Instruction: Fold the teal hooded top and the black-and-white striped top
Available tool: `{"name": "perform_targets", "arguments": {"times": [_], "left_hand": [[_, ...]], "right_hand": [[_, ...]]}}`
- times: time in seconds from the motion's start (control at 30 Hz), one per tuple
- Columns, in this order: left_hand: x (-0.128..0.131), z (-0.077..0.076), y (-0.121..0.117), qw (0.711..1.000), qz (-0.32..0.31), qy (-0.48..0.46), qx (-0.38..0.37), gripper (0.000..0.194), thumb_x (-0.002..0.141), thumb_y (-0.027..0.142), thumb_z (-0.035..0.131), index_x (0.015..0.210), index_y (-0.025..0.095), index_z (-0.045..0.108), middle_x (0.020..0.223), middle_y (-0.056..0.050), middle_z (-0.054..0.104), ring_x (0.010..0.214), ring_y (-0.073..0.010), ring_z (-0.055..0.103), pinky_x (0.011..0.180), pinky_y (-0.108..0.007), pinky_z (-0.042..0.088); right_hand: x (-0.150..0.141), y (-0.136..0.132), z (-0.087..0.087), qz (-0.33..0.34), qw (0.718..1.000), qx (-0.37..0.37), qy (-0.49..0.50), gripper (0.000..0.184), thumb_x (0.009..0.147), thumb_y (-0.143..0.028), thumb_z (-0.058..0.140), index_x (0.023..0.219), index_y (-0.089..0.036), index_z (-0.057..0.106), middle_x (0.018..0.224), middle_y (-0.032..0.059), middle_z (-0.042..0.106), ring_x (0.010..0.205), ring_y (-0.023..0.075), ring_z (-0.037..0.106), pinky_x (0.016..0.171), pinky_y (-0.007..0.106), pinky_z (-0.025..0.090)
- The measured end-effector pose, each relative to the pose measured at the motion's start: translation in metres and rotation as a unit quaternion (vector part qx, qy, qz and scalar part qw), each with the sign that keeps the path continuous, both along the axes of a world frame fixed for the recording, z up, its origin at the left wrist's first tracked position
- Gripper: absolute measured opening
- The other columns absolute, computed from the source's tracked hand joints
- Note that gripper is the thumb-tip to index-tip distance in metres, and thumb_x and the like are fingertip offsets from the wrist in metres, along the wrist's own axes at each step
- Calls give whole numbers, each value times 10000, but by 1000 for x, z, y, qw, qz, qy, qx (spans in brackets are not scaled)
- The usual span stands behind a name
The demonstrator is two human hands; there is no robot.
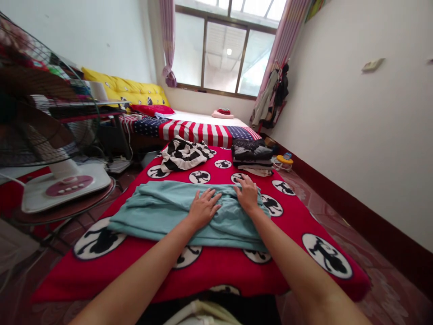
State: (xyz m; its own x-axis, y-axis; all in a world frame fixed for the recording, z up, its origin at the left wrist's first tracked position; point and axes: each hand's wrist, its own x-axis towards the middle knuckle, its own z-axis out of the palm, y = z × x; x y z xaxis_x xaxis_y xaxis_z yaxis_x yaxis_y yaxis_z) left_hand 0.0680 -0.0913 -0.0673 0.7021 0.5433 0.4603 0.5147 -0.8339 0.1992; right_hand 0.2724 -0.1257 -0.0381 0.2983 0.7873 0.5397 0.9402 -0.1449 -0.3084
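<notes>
A light teal garment (162, 207) lies folded lengthwise across the red patterned cover (230, 271) in front of me; its exact kind cannot be told. My left hand (204, 208) rests flat on the middle of the cloth, fingers spread. Toward the garment's right end, where the fabric is wrinkled, my right hand (246, 193) lies with its fingers stretched out over the far edge. Neither hand grips anything. Beyond the teal cloth sits a crumpled black-and-white garment (186, 155) on the left. A stack of folded dark clothes (252, 153) stands at the far right.
An electric fan (64, 180) stands on a round stool at the left. Behind is a bed with a stars-and-stripes cover (196, 131), beneath the window. Clothes hang (270, 97) by the right wall, and a small yellow stool (284, 160) stands on the floor.
</notes>
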Motion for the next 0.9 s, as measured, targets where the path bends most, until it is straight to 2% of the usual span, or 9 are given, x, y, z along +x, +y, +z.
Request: {"name": "perform_targets", "arguments": {"times": [0.13, 0.2, 0.3, 0.47, 0.6, 0.7, 0.77, 0.83, 0.9], "left_hand": [[0, -1, -2, 999, 14, -30, -38, 409, 949, 395, 459, 1328, 258, 530, 1432, -109, 480, 1357, -290, 381, 1103, -563, 283], [-4, 2, -3, 996, 28, -67, -53, 400, 937, 357, 487, 1306, 217, 551, 1422, -128, 480, 1329, -274, 417, 1106, -493, 326], [-24, 4, 0, 989, 69, -112, -64, 409, 915, 313, 529, 1298, 172, 554, 1400, -149, 489, 1283, -251, 468, 1095, -417, 368], [-101, 5, 16, 981, 176, -57, -64, 429, 860, 284, 604, 1265, 144, 587, 1341, -173, 550, 1281, -308, 473, 1115, -505, 311], [-159, 13, 20, 980, 172, -36, -89, 353, 810, 222, 644, 1159, 177, 665, 1271, -119, 629, 1220, -271, 547, 1070, -430, 391], [-186, 23, 15, 968, 203, -109, -97, 220, 851, 264, 579, 994, 194, 730, 1092, -86, 721, 1066, -248, 644, 968, -385, 470], [-199, 31, 10, 948, 247, -184, -82, 237, 873, 297, 533, 928, 195, 740, 980, -73, 748, 953, -234, 683, 895, -357, 499], [-210, 39, 3, 924, 281, -252, -60, 248, 869, 322, 530, 930, 196, 735, 948, -62, 754, 913, -227, 692, 862, -337, 503], [-219, 47, -5, 904, 297, -304, -47, 258, 866, 345, 531, 943, 198, 729, 910, -49, 758, 877, -215, 698, 830, -313, 507]], "right_hand": [[-23, -13, -22, 124, 988, -84, -29, 440, 955, -368, 408, 1373, -250, 479, 1456, 91, 457, 1391, 272, 319, 1101, 545, 230], [-30, -17, -34, 131, 981, -137, -47, 450, 967, -376, 372, 1397, -267, 451, 1477, 78, 432, 1400, 272, 311, 1102, 565, 221], [-32, -18, -44, 110, 979, -156, -68, 460, 979, -386, 326, 1410, -267, 433, 1501, 61, 394, 1411, 259, 294, 1109, 566, 212], [-26, -17, -47, 120, 985, -108, -69, 443, 968, -369, 328, 1342, -222, 514, 1442, 94, 475, 1367, 273, 373, 1082, 575, 264], [-42, -17, -33, 135, 990, 15, -37, 355, 917, -263, 389, 1166, -175, 627, 1312, 135, 587, 1247, 293, 500, 1068, 572, 287], [-88, -17, -11, 216, 974, 70, 0, 321, 876, -191, 423, 1118, -188, 634, 1226, 114, 631, 1144, 248, 560, 1068, 494, 327], [-133, -18, 0, 296, 955, 20, 27, 355, 860, -209, 466, 1189, -186, 597, 1255, 118, 609, 1147, 230, 554, 1036, 429, 384], [-182, -19, 3, 338, 939, -62, 26, 571, 792, -335, 601, 1320, -139, 508, 1380, 166, 505, 1249, 275, 481, 1050, 431, 372], [-226, -18, -1, 357, 925, -127, -1, 847, 703, -449, 688, 1428, -129, 389, 1502, 201, 342, 1364, 344, 339, 1098, 493, 287]]}}
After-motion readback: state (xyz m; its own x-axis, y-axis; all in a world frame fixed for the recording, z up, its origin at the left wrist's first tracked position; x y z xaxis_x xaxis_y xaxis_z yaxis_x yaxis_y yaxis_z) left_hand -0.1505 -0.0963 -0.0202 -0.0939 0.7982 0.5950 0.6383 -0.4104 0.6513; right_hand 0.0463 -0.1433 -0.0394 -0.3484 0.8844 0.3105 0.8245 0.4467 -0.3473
